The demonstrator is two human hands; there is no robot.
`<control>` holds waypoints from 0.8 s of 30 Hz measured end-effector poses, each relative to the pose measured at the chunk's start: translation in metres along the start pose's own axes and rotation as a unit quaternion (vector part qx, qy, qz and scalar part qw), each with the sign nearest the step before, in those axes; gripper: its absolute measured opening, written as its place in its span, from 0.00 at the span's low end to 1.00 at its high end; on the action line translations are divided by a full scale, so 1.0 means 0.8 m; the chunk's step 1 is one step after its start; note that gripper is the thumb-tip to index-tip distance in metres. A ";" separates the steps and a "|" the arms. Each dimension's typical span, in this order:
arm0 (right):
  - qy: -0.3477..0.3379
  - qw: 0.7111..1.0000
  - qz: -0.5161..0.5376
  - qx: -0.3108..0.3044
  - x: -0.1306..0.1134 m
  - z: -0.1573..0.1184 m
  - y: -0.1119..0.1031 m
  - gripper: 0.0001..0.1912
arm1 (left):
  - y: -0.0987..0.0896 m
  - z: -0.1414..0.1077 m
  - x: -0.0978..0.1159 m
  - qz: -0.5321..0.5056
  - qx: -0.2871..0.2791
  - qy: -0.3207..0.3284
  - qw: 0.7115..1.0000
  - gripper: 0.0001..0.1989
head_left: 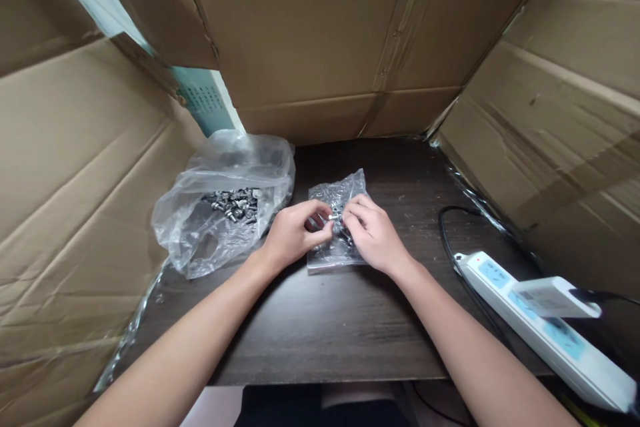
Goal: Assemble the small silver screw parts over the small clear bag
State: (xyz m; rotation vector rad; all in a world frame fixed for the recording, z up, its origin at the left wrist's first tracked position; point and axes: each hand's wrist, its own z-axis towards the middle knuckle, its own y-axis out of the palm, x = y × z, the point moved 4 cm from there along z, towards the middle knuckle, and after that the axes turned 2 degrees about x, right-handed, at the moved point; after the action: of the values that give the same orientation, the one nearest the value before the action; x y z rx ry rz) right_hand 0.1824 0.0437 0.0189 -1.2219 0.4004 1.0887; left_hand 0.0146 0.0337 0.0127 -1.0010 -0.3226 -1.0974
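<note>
Between my two hands is a small silver metal piece that looks like a screw (335, 217). My left hand (295, 232) is curled, its fingertips and thumb closed around the piece's left end. From the other side, my right hand (373, 232) pinches at its right end; the fingertips partly hide what is between them. Both hands are just above a small clear plastic bag (333, 259), which lies flat on the table with several small metal parts (345, 235) on or in it. The hands cover part of this bag.
Left of my hands, a large clear plastic bag (200, 187) lies open with a heap of metal screws (240, 205) inside. A white power strip (540, 333) with a plugged-in white adapter (555, 297) and black cable (443, 227) is at the right. Cardboard walls (320, 27) enclose the dark table (320, 327).
</note>
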 end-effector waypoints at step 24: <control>-0.039 0.997 -0.003 0.068 -0.006 -0.003 -0.009 0.15 | -0.001 0.001 -0.003 -0.023 0.009 -0.003 1.000 0.06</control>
State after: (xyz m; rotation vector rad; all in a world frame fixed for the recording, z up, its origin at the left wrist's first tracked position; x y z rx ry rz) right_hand 0.1869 0.0399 0.0253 -1.0578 0.4041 1.0828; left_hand 0.0128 0.0359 0.0124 -0.9855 -0.3606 -1.1324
